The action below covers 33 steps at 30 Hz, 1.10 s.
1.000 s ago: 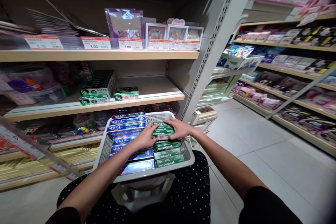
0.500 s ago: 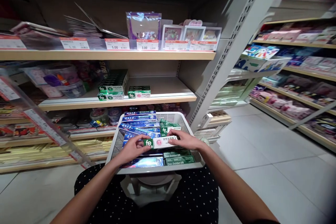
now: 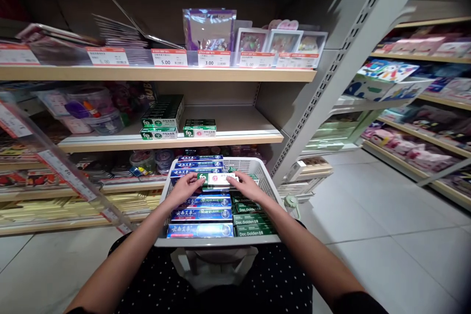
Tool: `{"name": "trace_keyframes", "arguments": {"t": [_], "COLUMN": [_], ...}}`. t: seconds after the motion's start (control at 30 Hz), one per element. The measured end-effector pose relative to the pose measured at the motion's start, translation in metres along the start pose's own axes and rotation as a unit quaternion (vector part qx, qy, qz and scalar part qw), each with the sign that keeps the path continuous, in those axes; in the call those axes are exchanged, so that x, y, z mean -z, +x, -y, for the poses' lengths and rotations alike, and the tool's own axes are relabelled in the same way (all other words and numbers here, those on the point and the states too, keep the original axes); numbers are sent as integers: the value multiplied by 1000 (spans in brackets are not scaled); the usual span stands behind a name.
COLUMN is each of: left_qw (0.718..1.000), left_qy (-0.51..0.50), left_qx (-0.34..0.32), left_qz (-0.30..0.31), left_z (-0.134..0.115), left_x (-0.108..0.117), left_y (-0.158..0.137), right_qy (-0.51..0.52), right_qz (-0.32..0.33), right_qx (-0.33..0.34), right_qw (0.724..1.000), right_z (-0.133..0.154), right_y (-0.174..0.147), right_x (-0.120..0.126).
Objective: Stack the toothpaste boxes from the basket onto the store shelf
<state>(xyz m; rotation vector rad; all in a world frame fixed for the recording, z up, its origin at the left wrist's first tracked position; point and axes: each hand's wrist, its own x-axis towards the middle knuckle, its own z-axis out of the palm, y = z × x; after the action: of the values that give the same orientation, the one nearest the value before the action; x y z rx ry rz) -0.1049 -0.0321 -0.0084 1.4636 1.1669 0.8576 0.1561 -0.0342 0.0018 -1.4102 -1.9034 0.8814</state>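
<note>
Between my hands, above the basket, is a green-and-white toothpaste box (image 3: 218, 180), its printed long side facing me. My left hand (image 3: 187, 189) grips its left end, and my right hand (image 3: 247, 186) pinches the right end. Under it stands a grey plastic basket (image 3: 217, 241) with perforated sides, in front of my lap. Blue toothpaste boxes (image 3: 201, 215) fill its left side in rows. Dark green boxes (image 3: 253, 219) marked Doc.Golden lie on the right, some of them hidden by my right hand and forearm.
Ahead, the middle shelf (image 3: 235, 141) bears a tall stack of green-and-white boxes (image 3: 162, 115) and a shorter stack (image 3: 199, 128) beside it. Clear plastic tubs (image 3: 91, 108) stand left. An upright post (image 3: 331, 59) rises at right; a slanted price-label strip (image 3: 66, 171) crosses the left.
Both hands have moved the green-and-white box away from me, toward the shelf, over the basket. More blue boxes in the basket now show. The view has shifted slightly.
</note>
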Motion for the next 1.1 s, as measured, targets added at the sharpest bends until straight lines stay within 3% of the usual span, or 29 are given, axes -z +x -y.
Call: {"name": "trace_keyframes", "arguments": {"t": [0.2,0.33,0.53,0.77,0.87,0.97,1.1], "left_qw": [989,989,993,986,981,956,925], "left_qy": [79,36,-47,-76,5,90,112], "left_qx": [-38,-50,-36,-62,-109,-173,-195], "left_qz": [-115,-136,-106,-133,-160,-220,-307], "left_z": [9,7,11,10,-6,-32,-57], "left_x": [-6,-4,-3,-1,12,29,45], "left_y": [-12,-10,-6,-5,6,28,63], "right_qy": [-4,15,88,66,51,68,125], "right_qz": [-100,-138,-148,-183,-188,-222,-258], "right_qx": [25,42,19,59,90,130,148], "right_qw": [995,989,985,979,977,964,946], "right_z": [-11,-9,-7,3,18,37,55], "right_y": [-3,-2,-1,3,20,52,101], "right_x": [-12,-17,-22,-24,-13,-2,-3]}}
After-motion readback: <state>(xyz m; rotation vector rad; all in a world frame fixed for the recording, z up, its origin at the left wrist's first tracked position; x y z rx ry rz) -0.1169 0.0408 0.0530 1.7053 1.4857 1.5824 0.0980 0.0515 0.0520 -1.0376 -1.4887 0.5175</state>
